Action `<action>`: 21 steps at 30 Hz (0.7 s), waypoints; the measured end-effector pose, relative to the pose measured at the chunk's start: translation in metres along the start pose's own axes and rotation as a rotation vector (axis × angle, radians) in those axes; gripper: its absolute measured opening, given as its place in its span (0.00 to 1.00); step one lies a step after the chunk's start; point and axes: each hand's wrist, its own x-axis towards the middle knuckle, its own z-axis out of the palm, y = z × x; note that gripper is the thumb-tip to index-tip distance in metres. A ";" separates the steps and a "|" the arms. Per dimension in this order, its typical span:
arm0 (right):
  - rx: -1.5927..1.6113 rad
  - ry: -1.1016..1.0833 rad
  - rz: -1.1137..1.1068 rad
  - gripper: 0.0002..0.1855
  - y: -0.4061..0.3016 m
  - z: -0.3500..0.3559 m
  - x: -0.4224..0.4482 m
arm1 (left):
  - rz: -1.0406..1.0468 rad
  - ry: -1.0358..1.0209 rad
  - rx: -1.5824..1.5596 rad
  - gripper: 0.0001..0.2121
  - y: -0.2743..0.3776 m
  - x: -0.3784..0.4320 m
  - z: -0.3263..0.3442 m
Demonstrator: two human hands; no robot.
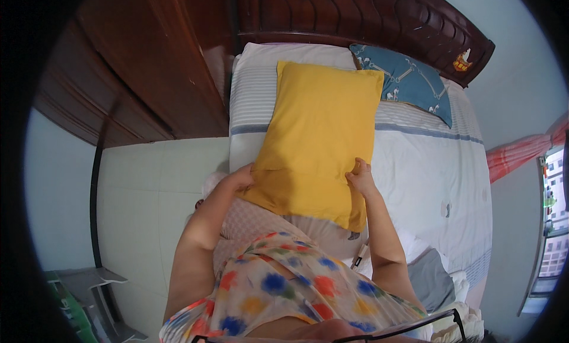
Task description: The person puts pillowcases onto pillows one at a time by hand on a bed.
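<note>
A yellow pillow [326,116] lies lengthwise in front of me on the bed, its near end close to my body. A fold or flap edge runs across its lower part. At its left edge my left hand [242,177] grips the yellow fabric, with some fingertips hidden by the cloth. My right hand [362,179] touches the pillow near its right edge. Its thumb and fingers are spread over the cloth, and whether they pinch it is unclear.
A blue patterned pillow [402,83] rests by the dark wooden headboard [355,16]. Under both pillows is a white striped bedsheet [426,165]. Grey cloth [431,280] lies bunched at the lower right. A wooden wardrobe [146,63] stands left, beside the tiled floor [129,209].
</note>
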 end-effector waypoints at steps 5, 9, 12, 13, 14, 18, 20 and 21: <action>-0.107 0.151 -0.106 0.39 0.048 0.015 0.024 | -0.121 0.276 -0.132 0.19 -0.007 0.024 -0.002; 0.434 -0.172 0.090 0.38 -0.043 0.018 0.000 | -0.136 0.248 -0.672 0.19 -0.031 0.063 -0.010; 0.565 -0.263 0.261 0.42 -0.083 0.008 -0.015 | -0.137 0.178 -0.594 0.20 0.060 0.023 0.027; 0.659 -0.298 0.341 0.43 -0.095 0.010 -0.016 | -0.092 0.138 -0.649 0.21 0.058 0.028 0.027; 0.656 -0.302 0.322 0.43 -0.104 0.014 -0.015 | -0.011 0.049 -0.750 0.22 0.056 0.034 0.026; 0.958 -0.365 0.121 0.44 -0.145 0.022 -0.022 | 0.134 0.147 -0.748 0.22 0.114 0.016 0.040; 1.003 -0.371 0.019 0.43 -0.171 0.019 -0.020 | 0.412 0.119 -0.822 0.22 0.139 0.004 0.042; 1.045 -0.397 -0.054 0.43 -0.181 0.018 -0.017 | 0.422 0.127 -0.814 0.22 0.154 -0.007 0.040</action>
